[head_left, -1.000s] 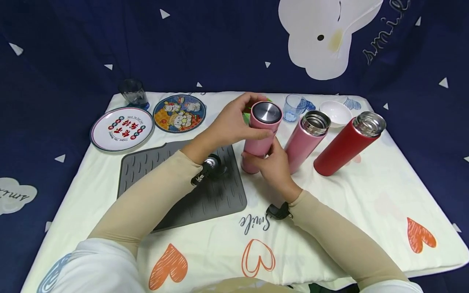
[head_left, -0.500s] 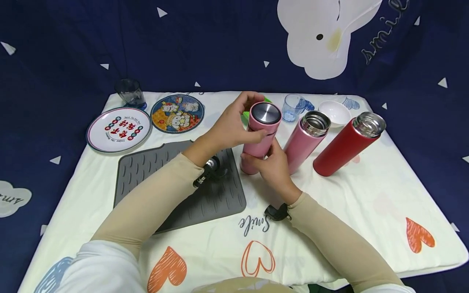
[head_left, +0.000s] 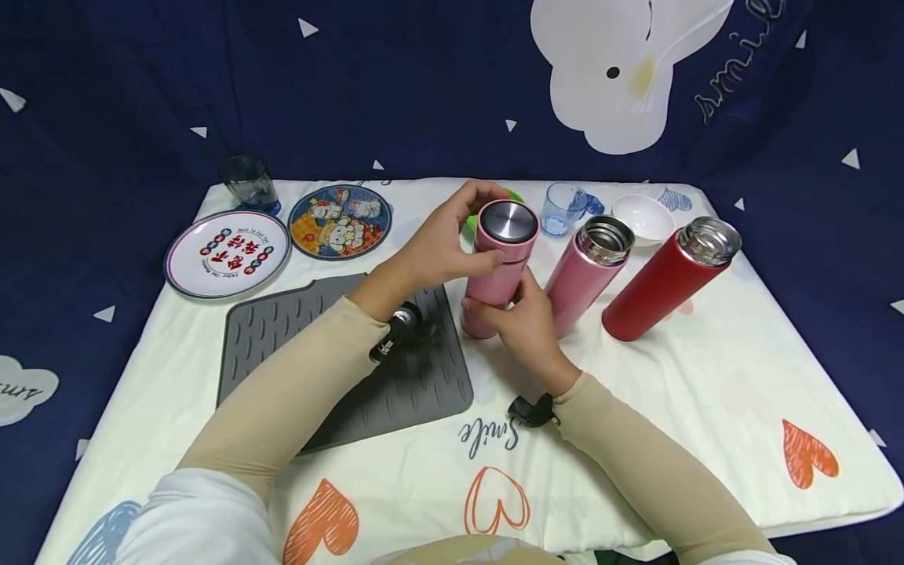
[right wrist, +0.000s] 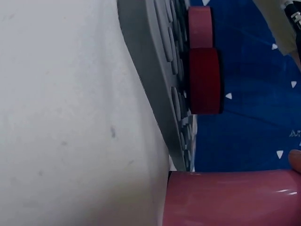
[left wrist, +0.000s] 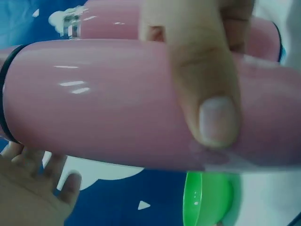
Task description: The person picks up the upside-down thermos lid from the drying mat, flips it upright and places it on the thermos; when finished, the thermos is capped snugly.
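A pink thermos bottle (head_left: 498, 283) stands upright on the white cloth, its pink lid (head_left: 508, 223) with a steel top in place. My left hand (head_left: 441, 239) holds it at the lid, thumb in front near the dark seam and fingers partly hidden behind. Lower down, my right hand (head_left: 526, 322) grips the bottle's body; its thumb (left wrist: 211, 108) lies across the bottle in the left wrist view. Close on the right is a second pink thermos (head_left: 588, 275) without a lid, and farther right a lidless red thermos (head_left: 664, 286).
A grey ribbed mat (head_left: 367, 408) lies at left, partly under my left arm. On it a pink lid (right wrist: 200, 27) and a red lid (right wrist: 204, 81) stand. Behind are a white plate (head_left: 229, 255), cartoon plate (head_left: 340, 224), dark glass (head_left: 250, 184), green bowl (left wrist: 207, 197), clear cup (head_left: 561, 210) and white bowl (head_left: 644, 220).
My left thumb has slid leftward across the front of the bottle near the seam. The right hand keeps its grip, and the other bottles stay where they were.
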Action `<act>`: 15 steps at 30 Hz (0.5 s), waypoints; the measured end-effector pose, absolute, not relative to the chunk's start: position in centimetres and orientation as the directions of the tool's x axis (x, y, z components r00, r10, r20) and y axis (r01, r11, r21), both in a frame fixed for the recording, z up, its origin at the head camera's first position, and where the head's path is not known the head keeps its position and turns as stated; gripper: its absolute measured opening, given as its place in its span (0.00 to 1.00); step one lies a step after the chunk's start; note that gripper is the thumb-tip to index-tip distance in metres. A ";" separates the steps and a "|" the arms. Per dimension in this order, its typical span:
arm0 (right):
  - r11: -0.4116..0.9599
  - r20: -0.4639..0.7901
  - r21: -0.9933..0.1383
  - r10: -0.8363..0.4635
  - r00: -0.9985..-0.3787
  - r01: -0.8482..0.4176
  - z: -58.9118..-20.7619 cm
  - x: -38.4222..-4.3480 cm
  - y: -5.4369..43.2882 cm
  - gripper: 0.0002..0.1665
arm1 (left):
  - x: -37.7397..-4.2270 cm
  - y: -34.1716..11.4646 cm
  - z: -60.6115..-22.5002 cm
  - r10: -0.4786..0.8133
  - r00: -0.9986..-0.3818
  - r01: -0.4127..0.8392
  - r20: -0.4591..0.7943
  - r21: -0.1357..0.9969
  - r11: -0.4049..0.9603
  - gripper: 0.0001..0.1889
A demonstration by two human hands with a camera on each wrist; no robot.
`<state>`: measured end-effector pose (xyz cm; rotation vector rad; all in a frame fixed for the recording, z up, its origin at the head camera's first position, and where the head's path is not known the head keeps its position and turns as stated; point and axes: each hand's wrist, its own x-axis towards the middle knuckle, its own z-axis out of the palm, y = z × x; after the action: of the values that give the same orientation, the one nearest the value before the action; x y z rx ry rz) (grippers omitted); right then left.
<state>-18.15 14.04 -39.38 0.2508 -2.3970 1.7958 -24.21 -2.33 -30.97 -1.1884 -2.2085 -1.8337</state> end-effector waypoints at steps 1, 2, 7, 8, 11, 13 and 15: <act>0.276 0.203 -0.938 -0.049 -0.978 -0.208 -39.4 -18.2 14.1 0.39 | -24.3 -2.3 -31.0 0.520 -0.705 0.571 0.482 0.821 0.013 0.39; 0.275 0.199 -0.939 -0.050 -0.979 -0.205 -39.4 -18.2 14.1 0.39 | -24.3 -2.2 -31.0 0.516 -0.709 0.569 0.481 0.822 0.015 0.40; 0.276 0.167 -0.945 -0.058 -0.984 -0.176 -39.3 -18.4 14.1 0.41 | -24.4 -2.3 -31.3 0.493 -0.712 0.587 0.501 0.809 0.026 0.38; 0.273 0.163 -0.946 -0.064 -0.985 -0.174 -39.2 -18.4 14.1 0.41 | -24.4 -2.4 -31.4 0.492 -0.712 0.588 0.500 0.809 0.029 0.39; 0.269 0.151 -0.949 -0.072 -0.986 -0.165 -39.2 -18.5 14.0 0.42 | -24.4 -2.5 -31.5 0.479 -0.719 0.595 0.503 0.802 0.052 0.40; 0.274 0.147 -0.948 -0.067 -0.987 -0.160 -39.2 -18.4 14.0 0.42 | -24.3 -2.5 -31.4 0.483 -0.725 0.583 0.492 0.811 0.049 0.39; 0.279 0.147 -0.947 -0.054 -0.988 -0.156 -39.2 -18.3 14.2 0.41 | -24.4 -2.4 -31.3 0.489 -0.725 0.561 0.484 0.828 0.012 0.36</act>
<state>-18.30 14.21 -39.20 0.2017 -2.4428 1.8250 -24.35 -2.42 -31.32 -1.1394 -2.1910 -1.8438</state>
